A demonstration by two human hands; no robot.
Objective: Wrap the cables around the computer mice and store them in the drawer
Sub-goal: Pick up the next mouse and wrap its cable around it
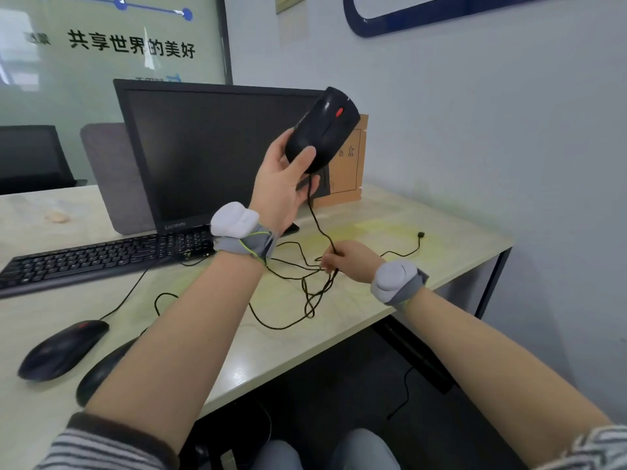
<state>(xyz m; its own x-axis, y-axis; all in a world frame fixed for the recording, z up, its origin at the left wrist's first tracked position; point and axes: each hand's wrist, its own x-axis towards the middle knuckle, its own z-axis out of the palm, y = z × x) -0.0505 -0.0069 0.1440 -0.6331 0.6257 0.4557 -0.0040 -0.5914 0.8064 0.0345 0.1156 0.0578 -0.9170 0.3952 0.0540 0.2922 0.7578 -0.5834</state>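
Observation:
My left hand (pixel 283 184) holds a black mouse (pixel 324 128) with a red scroll wheel up in front of the monitor. Its black cable (pixel 317 225) hangs from the mouse down to my right hand (pixel 349 257), which pinches it just above the desk. The rest of the cable lies in loose tangled loops (pixel 307 300) on the desk, and its plug (pixel 421 235) rests at the right. Two more black mice lie at the front left: one (pixel 62 349) in full view, the other (pixel 101 371) partly hidden under my left forearm. No drawer is in view.
A black monitor (pixel 210 154) and keyboard (pixel 101 257) stand on the pale desk (pixel 390 293). A brown cardboard box (pixel 353 164) leans against the wall behind the mouse. The desk's front edge runs diagonally; my knees show below it.

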